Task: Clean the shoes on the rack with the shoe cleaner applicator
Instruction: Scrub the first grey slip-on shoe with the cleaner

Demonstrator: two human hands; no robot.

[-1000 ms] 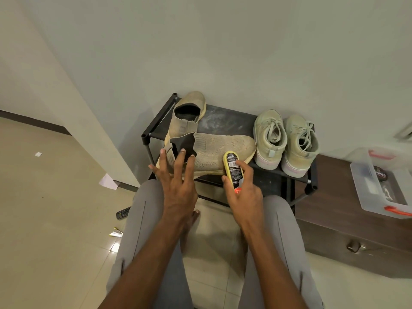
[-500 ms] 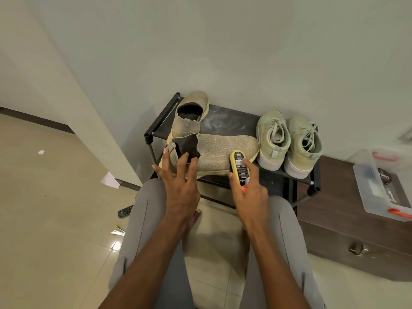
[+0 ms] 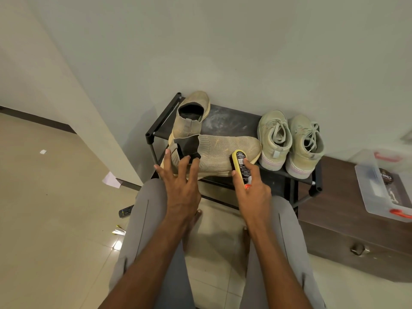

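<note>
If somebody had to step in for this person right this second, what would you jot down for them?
Left hand: fingers spread straight, resting on the collar end of the knit slip-on shoe, which lies sideways along the front of the rack.
Right hand: grips the yellow shoe cleaner applicator, its tip against the slip-on's side near the toe.
The second slip-on stands behind at the rack's left; the lace-up pair stands at the right.
Done: I cannot tell how much has been cleaned.
Left: finish this shoe, then probably the other three.
</note>
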